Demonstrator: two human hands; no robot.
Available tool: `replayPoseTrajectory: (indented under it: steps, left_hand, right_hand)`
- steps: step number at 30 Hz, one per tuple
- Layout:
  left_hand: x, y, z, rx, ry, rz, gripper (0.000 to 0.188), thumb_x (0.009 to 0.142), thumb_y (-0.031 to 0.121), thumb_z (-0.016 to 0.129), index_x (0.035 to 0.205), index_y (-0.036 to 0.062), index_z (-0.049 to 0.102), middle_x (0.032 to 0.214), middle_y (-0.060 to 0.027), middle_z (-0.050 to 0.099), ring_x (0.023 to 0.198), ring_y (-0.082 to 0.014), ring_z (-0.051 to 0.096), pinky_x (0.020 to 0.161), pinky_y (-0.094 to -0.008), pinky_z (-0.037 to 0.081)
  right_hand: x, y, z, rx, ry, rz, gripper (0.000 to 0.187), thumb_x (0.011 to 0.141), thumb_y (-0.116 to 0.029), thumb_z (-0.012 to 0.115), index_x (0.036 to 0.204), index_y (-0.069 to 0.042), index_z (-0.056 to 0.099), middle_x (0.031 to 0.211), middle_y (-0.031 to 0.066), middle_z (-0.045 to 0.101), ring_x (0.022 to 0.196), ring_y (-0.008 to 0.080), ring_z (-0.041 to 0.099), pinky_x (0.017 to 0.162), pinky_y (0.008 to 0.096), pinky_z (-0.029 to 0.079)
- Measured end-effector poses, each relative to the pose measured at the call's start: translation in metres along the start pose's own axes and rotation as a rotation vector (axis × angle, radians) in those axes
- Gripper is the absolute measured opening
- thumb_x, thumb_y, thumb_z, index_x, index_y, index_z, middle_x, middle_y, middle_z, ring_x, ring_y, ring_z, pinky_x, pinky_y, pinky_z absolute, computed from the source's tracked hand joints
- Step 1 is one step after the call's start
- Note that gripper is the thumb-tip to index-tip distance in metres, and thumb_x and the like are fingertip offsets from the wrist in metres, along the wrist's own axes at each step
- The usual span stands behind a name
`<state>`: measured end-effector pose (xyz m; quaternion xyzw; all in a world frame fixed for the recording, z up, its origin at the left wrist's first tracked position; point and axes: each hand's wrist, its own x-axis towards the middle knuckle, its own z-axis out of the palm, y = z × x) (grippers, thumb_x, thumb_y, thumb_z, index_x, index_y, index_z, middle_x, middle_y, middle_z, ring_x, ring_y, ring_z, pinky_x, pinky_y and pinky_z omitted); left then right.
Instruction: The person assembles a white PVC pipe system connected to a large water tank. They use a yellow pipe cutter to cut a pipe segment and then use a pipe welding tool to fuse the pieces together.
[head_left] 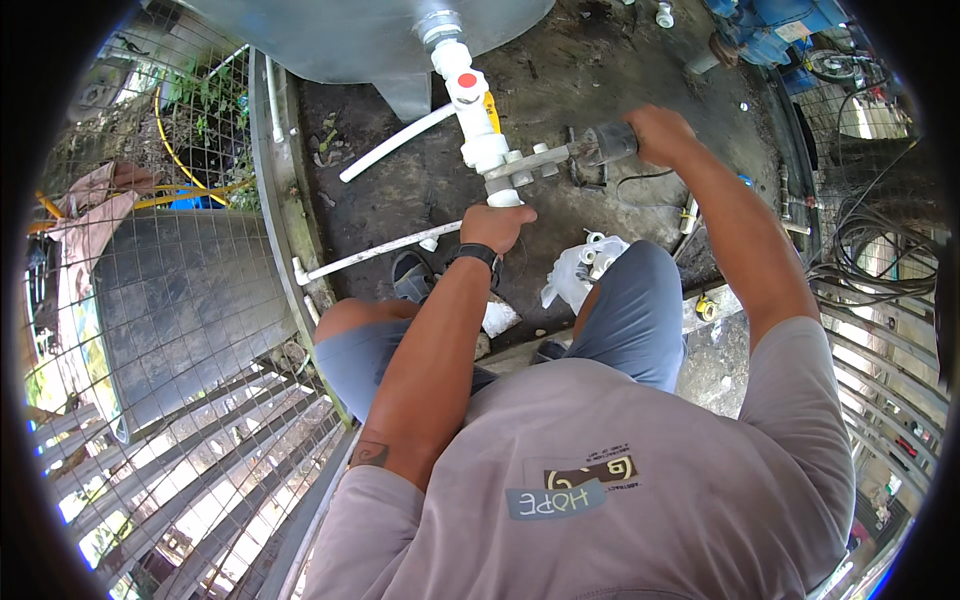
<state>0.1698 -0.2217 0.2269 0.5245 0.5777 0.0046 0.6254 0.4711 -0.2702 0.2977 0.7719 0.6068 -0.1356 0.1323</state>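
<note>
My left hand (495, 226), below a black wrist strap, is closed around a short white plastic pipe (505, 197). My right hand (660, 135) grips the dark rear end of a plastic pipe welder (605, 143), whose grey heating plate (545, 158) reaches left. The plate's tip sits between the pipe and a white fitting (484, 152); the exact contact is hard to make out. Beyond the fitting, a white valve (466, 86) with a red round mark and a yellow lever (491, 112) joins a metal connector (438, 30) on a large grey tank (350, 30).
White pipes (395, 143) (385, 250) lie left of the valve on the dark, wet floor. A plastic bag of white fittings (585, 268) rests by my right knee. Wire fencing (180, 300) stands left; coiled hose (880, 260) hangs right, and blue containers (790, 20) stand far right.
</note>
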Motion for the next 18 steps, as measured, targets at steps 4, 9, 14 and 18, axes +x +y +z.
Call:
replayPoseTrajectory:
  steps: [4, 9, 14, 18]
  left_hand:
    - [-0.001, 0.003, -0.011, -0.115, -0.210, -0.055, 0.038, 0.075, 0.034, 0.081, 0.091, 0.0048, 0.062, 0.069, -0.0014, 0.057, 0.047, -0.0096, 0.042, 0.042, -0.0294, 0.034]
    - [-0.006, -0.025, -0.030, -0.581, -0.454, 0.030, 0.045, 0.087, 0.031, 0.074, 0.117, 0.0050, 0.053, 0.094, -0.0044, 0.061, 0.067, -0.0095, 0.047, 0.060, -0.0271, 0.042]
    - [-0.003, -0.037, -0.028, -0.733, -0.535, 0.050, 0.041, 0.090, 0.031, 0.071, 0.117, 0.0062, 0.053, 0.098, -0.0042, 0.061, 0.072, -0.0100, 0.051, 0.064, -0.0279, 0.043]
    - [0.007, -0.041, -0.032, -0.583, -0.506, 0.048, 0.048, 0.089, 0.033, 0.071, 0.123, 0.0050, 0.053, 0.109, -0.0078, 0.064, 0.072, -0.0115, 0.053, 0.067, -0.0297, 0.046]
  right_hand:
    - [0.000, 0.001, -0.001, -0.032, -0.002, 0.018, 0.032, 0.069, -0.002, 0.067, 0.098, -0.014, 0.071, 0.096, 0.0134, 0.070, 0.092, 0.0358, 0.067, 0.076, 0.0472, 0.055]
    - [0.005, 0.005, 0.004, -0.048, 0.004, 0.005, 0.030, 0.070, -0.001, 0.066, 0.097, -0.013, 0.071, 0.096, 0.0143, 0.070, 0.093, 0.0361, 0.067, 0.074, 0.0475, 0.055]
    - [0.001, 0.002, -0.003, -0.039, -0.013, -0.007, 0.031, 0.071, -0.002, 0.066, 0.099, -0.013, 0.070, 0.098, 0.0142, 0.070, 0.094, 0.0359, 0.067, 0.075, 0.0476, 0.055]
    - [0.003, 0.005, 0.005, -0.008, 0.011, 0.001, 0.030, 0.072, -0.003, 0.066, 0.099, -0.014, 0.070, 0.098, 0.0140, 0.070, 0.095, 0.0353, 0.067, 0.078, 0.0470, 0.055]
